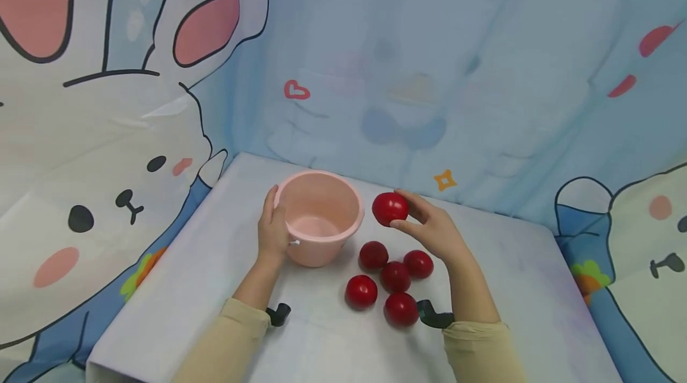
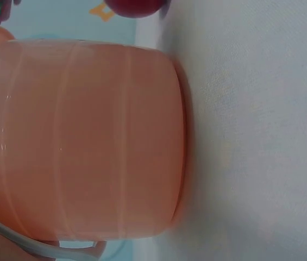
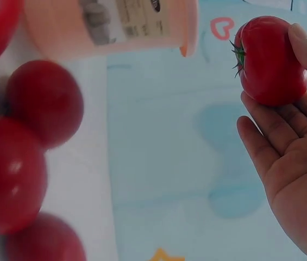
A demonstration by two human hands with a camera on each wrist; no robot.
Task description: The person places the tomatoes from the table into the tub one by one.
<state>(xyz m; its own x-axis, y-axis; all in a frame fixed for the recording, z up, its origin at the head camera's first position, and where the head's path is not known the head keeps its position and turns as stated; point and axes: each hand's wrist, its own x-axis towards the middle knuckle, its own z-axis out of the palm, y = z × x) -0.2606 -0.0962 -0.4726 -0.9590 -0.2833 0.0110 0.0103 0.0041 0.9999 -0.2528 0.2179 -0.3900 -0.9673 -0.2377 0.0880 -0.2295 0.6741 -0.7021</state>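
Note:
A pink bucket (image 1: pixel 319 255) stands upright on the table. My left hand (image 1: pixel 272 232) holds its left side near the rim; in the left wrist view the pale handle (image 2: pixel 44 249) crosses in front of that hand. My right hand (image 1: pixel 436 229) pinches a red tomato (image 1: pixel 390 209) between thumb and fingers, raised just right of the bucket's rim. Its green stem leaves (image 3: pixel 239 57) show in the right wrist view. Several more tomatoes (image 1: pixel 395 277) lie grouped on the table, below the right hand and to the right of the bucket.
A white cloth covers the table (image 1: pixel 177 305). Behind it hangs a light blue curtain (image 1: pixel 343 25) with cartoon prints, which also runs along the left and right sides. A printed label (image 3: pixel 137 19) is on the bucket's outer wall.

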